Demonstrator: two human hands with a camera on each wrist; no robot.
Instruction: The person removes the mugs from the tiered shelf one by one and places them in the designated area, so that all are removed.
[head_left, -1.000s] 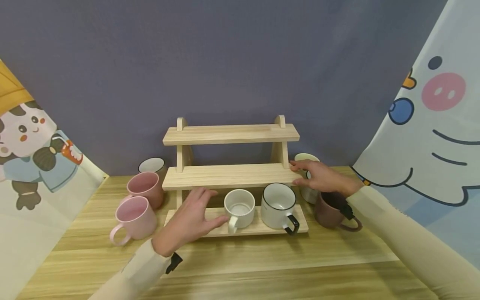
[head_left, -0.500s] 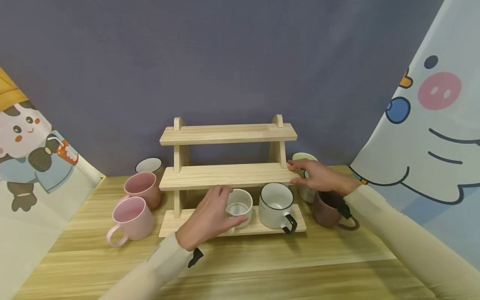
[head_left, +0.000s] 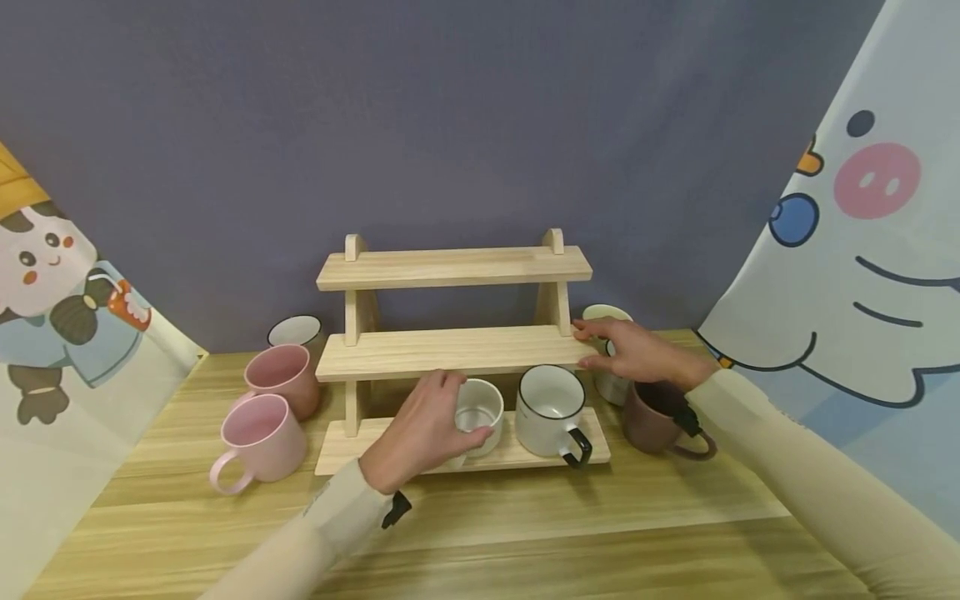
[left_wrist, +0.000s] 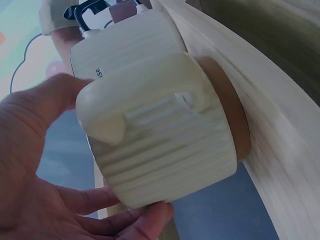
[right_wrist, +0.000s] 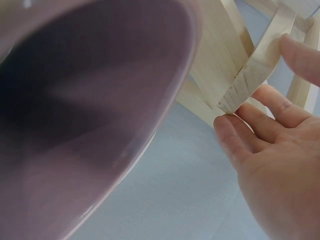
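A cream ribbed mug point(head_left: 483, 408) stands on the bottom board of a three-tier wooden shelf point(head_left: 457, 348). My left hand point(head_left: 423, 429) holds this mug from its left side. In the left wrist view the thumb is near the rim and the fingertips point(left_wrist: 160, 212) touch the far side; the handle point(left_wrist: 145, 82) faces the camera. To its right stands a white mug point(head_left: 551, 412) with black rim and handle. My right hand point(head_left: 633, 350) grips the right end of the middle board point(right_wrist: 257, 65), its thumb on one face and fingers at the other.
On the table left of the shelf stand a pink mug point(head_left: 266, 442), a rose mug point(head_left: 285, 375) and a black-rimmed mug point(head_left: 298, 331). A brown mug point(head_left: 652, 421) and a pale yellow mug point(head_left: 606, 312) are at the right. A grey curtain point(head_left: 450, 125) hangs behind.
My left hand has moved right, from beside the cream mug to a hold on it. The right hand stays at the middle board. The view has shifted slightly.
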